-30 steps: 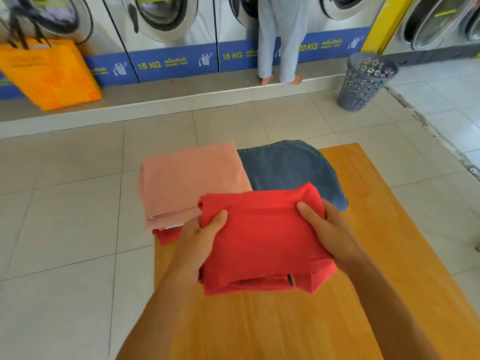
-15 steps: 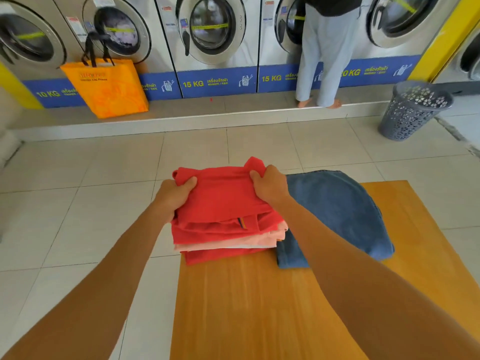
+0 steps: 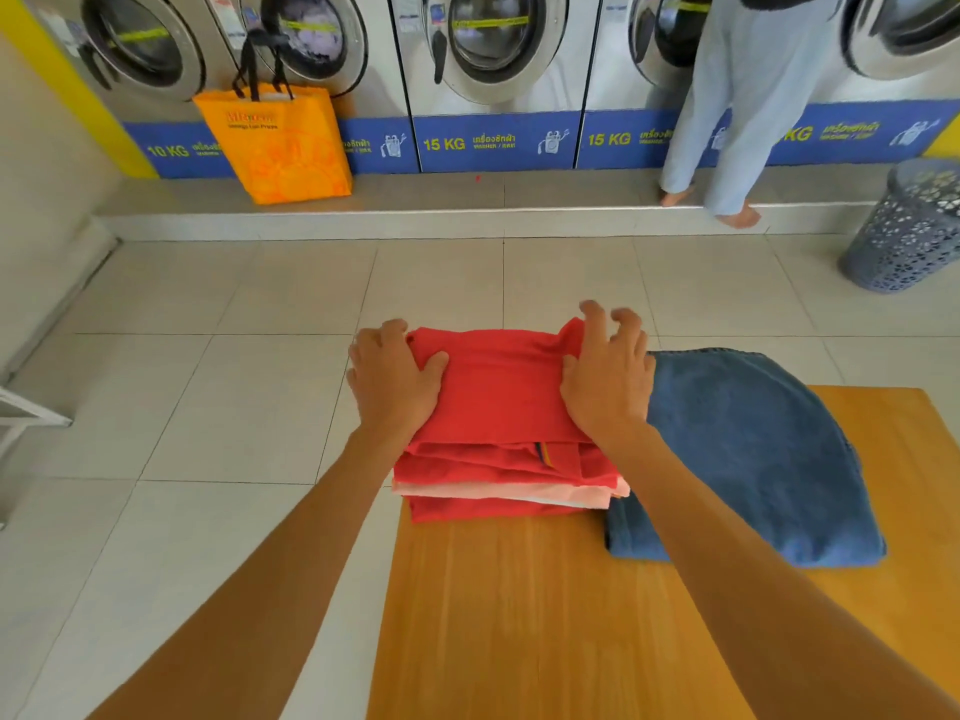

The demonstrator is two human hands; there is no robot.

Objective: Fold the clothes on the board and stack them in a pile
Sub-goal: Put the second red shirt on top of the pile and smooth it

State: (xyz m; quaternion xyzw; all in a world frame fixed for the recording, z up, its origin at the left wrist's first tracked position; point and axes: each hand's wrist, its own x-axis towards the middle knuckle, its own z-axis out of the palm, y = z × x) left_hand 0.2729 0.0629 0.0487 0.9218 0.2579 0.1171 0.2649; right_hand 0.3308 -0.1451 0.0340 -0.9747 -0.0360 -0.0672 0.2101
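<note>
Two sets of fingers lie spread wide; my left hand and right hand press flat on the red top garment, gripping nothing. Its pile sits at the worktop's eleven o'clock corner, folded denim touching at three o'clock.

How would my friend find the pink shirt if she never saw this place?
Look at the wooden board, then the pile of folded clothes at its far left corner, beside the folded blue garment. The pink shirt is the thin pale layer near the bottom, the only light stripe between red layers.
</note>
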